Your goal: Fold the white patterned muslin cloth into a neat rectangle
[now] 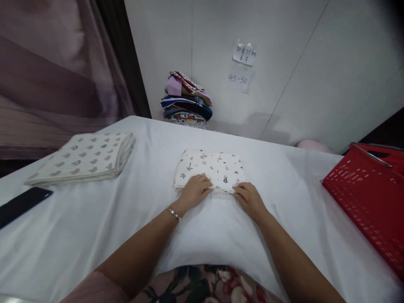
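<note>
A small folded white cloth (214, 166) with grey and dark prints lies flat in the middle of the white-covered table. My left hand (196, 191), with a silver bracelet at its wrist, grips the cloth's near edge left of its middle, thumb below and fingers on top. At the near right corner, my right hand (249, 198) pinches the same edge between thumb and fingers. Off to the left rests a larger folded cream cloth (85, 158) with grey prints, touched by neither hand.
A dark phone (23, 204) lies at the table's left. On the right stands a red plastic basket (366, 198) with a metal handle. Beyond the table's far edge (189, 126), a stack of folded fabrics (187, 101) stands against the wall. A purplish curtain hangs at the left.
</note>
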Action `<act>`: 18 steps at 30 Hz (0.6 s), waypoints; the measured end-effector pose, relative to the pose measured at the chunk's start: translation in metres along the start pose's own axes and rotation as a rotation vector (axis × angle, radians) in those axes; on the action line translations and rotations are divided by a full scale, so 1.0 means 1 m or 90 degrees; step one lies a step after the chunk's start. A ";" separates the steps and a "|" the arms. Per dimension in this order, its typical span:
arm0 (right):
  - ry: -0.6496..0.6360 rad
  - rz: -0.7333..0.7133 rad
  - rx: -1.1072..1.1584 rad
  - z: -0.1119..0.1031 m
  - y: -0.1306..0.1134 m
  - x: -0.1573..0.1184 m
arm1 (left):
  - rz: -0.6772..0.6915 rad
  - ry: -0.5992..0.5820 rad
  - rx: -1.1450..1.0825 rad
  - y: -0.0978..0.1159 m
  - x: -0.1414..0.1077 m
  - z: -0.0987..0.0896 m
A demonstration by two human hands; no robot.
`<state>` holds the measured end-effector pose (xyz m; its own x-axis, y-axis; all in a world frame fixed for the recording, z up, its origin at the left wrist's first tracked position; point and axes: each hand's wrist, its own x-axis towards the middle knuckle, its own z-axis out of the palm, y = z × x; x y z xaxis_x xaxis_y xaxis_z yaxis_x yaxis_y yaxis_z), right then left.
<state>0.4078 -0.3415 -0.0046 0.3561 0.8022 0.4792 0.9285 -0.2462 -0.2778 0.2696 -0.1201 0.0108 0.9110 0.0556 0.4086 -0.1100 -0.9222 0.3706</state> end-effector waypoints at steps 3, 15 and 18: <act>-0.007 -0.002 0.003 -0.002 -0.001 -0.001 | 0.004 -0.010 0.025 -0.002 -0.001 0.001; 0.035 0.022 -0.036 -0.006 0.006 -0.003 | 0.030 -0.022 0.024 -0.004 0.001 0.001; -0.005 0.015 -0.034 -0.007 0.008 -0.004 | 0.037 -0.032 0.029 -0.004 0.001 0.000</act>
<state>0.4145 -0.3500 -0.0031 0.3770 0.8001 0.4667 0.9244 -0.2933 -0.2439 0.2704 -0.1162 0.0099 0.9226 -0.0164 0.3853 -0.1458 -0.9398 0.3091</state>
